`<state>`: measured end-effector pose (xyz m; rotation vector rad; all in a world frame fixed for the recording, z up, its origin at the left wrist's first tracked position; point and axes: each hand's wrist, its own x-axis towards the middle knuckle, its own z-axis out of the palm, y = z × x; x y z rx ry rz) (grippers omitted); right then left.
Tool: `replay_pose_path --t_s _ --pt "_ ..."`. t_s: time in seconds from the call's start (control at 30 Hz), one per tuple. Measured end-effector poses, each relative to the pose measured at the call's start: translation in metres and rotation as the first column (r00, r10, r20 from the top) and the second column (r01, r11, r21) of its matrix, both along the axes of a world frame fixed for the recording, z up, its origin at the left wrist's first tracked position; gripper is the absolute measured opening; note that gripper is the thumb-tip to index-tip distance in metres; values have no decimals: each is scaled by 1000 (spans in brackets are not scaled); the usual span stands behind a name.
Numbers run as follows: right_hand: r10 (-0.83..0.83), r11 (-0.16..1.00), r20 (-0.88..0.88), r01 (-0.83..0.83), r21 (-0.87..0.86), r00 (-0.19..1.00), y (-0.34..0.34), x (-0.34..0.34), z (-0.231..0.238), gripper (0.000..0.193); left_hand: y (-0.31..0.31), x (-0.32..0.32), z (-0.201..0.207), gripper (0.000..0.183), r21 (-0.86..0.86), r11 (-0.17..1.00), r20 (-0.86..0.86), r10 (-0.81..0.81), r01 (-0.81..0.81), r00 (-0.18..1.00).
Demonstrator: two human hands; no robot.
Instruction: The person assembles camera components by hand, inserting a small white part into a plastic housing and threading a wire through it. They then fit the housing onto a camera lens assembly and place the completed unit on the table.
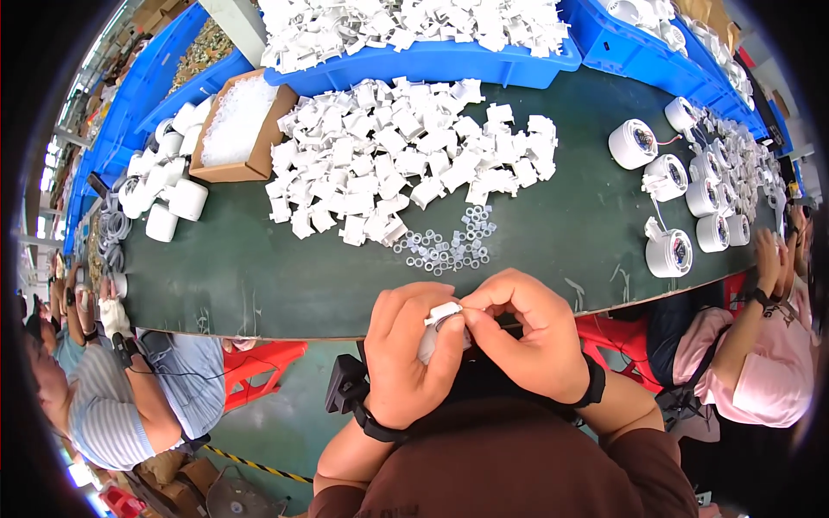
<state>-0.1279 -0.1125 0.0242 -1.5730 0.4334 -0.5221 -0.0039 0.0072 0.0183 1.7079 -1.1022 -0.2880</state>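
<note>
Both hands meet just off the near edge of the green table (285, 302). My left hand (408, 345) is closed round a white plastic part (443, 312), most of which its fingers cover. Against the same part, my right hand (527, 332) pinches with thumb and forefinger; whatever sits between those fingertips is too small to make out. Beyond my hands lies a small scatter of clear plastic rings (449, 249). Farther back spreads a big heap of white plastic pieces (389, 155).
A blue bin (432, 65) of white pieces stands behind the heap, beside a cardboard box (233, 173) of clear bits. White caps (186, 198) lie left; round white housings with wires (669, 252) stand right. Co-workers sit on both sides, near red stools (259, 371).
</note>
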Motion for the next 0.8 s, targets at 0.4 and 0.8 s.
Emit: replay_pose_path --t_s 0.4,0.8 --pt "-186 408 -88 -4 -913 979 -98 39 12 21 0 0 -1 11 -9 1000 -2 23 -23 1000" --pt "13 964 -148 -52 -260 989 -73 10 25 27 2 5 -5 12 -88 996 -125 -19 8 992"
